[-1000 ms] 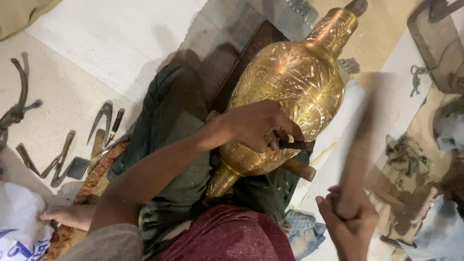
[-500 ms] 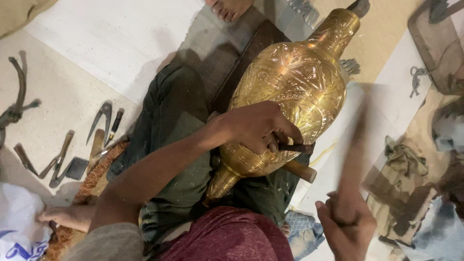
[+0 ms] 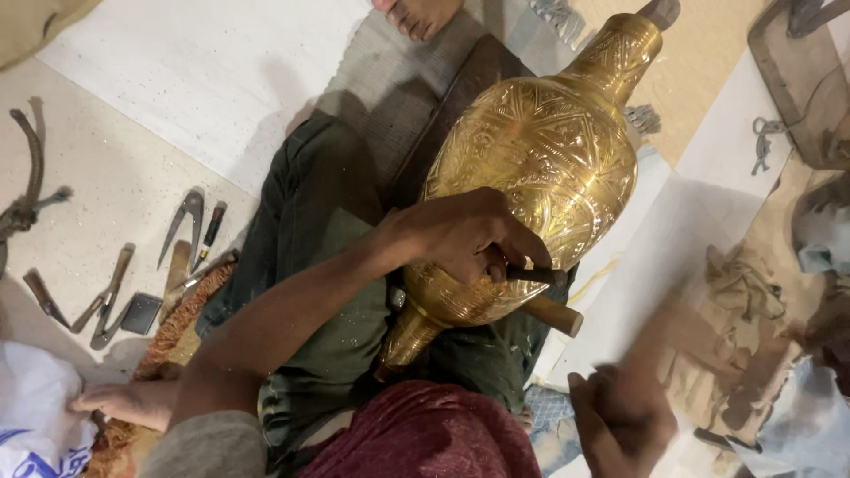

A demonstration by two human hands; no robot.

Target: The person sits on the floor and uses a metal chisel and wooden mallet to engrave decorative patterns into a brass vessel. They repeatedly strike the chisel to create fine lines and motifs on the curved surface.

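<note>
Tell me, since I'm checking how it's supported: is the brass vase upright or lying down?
Lying tilted: the brass vase rests across the person's lap, neck pointing away, base near them.

on the pale floor at the left lie several hand tools point(image 3: 190, 232), a dark flat square piece point(image 3: 142, 312) and a curved hook-like tool point(image 3: 31, 164). a white cloth point(image 3: 35, 416) sits in the near left corner. a bare foot point(image 3: 416, 13) shows at the far edge. crumpled rags point(image 3: 744, 292) lie at the right.
</note>
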